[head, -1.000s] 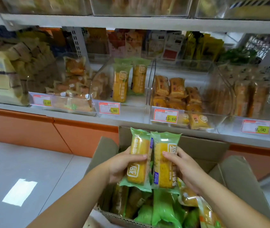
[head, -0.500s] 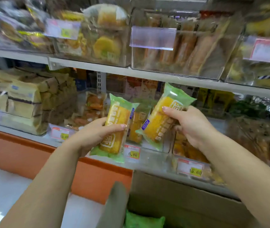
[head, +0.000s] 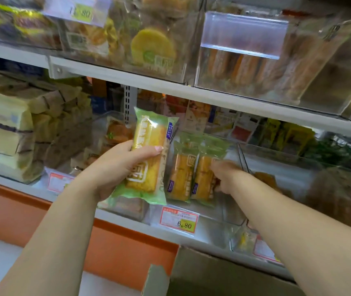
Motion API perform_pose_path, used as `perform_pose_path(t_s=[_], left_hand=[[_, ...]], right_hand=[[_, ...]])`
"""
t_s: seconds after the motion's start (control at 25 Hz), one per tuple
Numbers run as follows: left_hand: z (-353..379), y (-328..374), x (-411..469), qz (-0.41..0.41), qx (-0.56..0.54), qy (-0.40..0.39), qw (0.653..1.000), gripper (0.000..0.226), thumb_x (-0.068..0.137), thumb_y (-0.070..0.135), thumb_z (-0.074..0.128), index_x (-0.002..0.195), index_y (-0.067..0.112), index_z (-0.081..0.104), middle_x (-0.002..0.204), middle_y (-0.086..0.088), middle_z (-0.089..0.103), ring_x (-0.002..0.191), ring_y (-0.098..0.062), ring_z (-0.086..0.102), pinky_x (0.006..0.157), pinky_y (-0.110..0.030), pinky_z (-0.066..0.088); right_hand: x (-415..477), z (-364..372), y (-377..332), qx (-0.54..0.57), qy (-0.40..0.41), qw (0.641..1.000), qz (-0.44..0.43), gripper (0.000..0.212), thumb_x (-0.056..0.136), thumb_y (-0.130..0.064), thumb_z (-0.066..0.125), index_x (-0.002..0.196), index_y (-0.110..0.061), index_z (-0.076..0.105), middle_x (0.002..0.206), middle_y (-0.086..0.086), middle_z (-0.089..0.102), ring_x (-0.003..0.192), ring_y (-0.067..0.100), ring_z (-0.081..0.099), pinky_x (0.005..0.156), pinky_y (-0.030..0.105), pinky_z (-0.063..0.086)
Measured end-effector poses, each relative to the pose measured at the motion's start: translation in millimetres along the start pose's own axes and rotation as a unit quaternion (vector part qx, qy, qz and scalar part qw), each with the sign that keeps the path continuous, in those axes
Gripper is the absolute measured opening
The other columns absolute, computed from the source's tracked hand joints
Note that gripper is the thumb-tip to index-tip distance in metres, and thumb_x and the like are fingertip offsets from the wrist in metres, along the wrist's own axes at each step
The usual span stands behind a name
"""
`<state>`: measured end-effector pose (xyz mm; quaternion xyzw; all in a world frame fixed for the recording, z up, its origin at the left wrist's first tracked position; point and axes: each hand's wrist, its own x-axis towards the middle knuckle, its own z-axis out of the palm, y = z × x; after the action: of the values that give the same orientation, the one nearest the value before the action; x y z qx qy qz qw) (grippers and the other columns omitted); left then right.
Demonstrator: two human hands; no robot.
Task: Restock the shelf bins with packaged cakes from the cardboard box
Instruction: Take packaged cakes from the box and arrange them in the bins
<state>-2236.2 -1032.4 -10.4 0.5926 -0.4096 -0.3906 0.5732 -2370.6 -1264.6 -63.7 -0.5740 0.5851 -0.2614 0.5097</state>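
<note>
My left hand (head: 114,167) grips a green-wrapped yellow packaged cake (head: 149,150), upright, in front of the clear shelf bin (head: 223,212) on the middle shelf. My right hand (head: 228,176) is inside that bin, blurred, with its fingers on the right edge of a second packaged cake (head: 202,176). That cake stands beside another of the same kind (head: 180,176), and more green packets show behind them. The cardboard box (head: 213,272) is below at the bottom edge; its contents are out of view.
A 6.80 price tag (head: 179,218) hangs on the bin's front. Neighbouring clear bins hold pale sliced cakes (head: 6,133) at left and brown pastries (head: 339,197) at right. The upper shelf (head: 170,84) overhangs closely, with round yellow cakes (head: 153,45) above it. An orange base panel (head: 127,251) runs below.
Both hands lifted the two cakes out of the box up to the shelf. My right hand has gone into the bin with its cake; my left hand has risen slightly.
</note>
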Motion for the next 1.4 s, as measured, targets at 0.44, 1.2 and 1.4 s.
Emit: perform_pose_path(t_s=[0.44, 1.2, 1.4], left_hand=[[23.6, 9.7, -1.0, -0.013, 0.212, -0.070, 0.975, 0.051, 0.066, 0.057, 0.078, 0.108, 0.031, 0.065, 0.096, 0.008, 0.076, 0.084, -0.010, 0.074, 0.081, -0.037, 0.061], [38.1, 2.9, 1.4, 0.062, 0.117, 0.040, 0.990, 0.056, 0.072, 0.024, 0.084, 0.119, 0.035, 0.055, 0.112, 0.003, 0.064, 0.096, -0.013, 0.069, 0.081, -0.033, 0.060], [45.6, 8.7, 11.8, 0.146, 0.225, 0.085, 0.960, 0.081, 0.069, 0.039, 0.085, 0.137, 0.041, 0.043, 0.127, 0.019, 0.055, 0.115, -0.004, 0.056, 0.097, -0.035, 0.052]], right_hand=[[-97.5, -63.0, -37.0, 0.003, -0.237, 0.964, -0.124, 0.061, 0.087, -0.046, 0.063, 0.141, -0.023, 0.044, 0.136, 0.003, 0.055, 0.113, 0.027, 0.060, 0.088, 0.038, 0.052], [-133.6, -79.5, -15.6, -0.243, -0.086, 0.902, -0.347, 0.097, 0.070, -0.045, 0.080, 0.148, -0.042, 0.022, 0.143, -0.014, 0.040, 0.133, 0.010, 0.033, 0.108, 0.035, 0.031], [-130.2, -43.1, -21.4, -0.375, -0.103, 0.814, -0.431, 0.077, 0.077, -0.046, 0.071, 0.143, -0.041, 0.033, 0.128, -0.007, 0.051, 0.126, 0.017, 0.043, 0.098, 0.034, 0.044]])
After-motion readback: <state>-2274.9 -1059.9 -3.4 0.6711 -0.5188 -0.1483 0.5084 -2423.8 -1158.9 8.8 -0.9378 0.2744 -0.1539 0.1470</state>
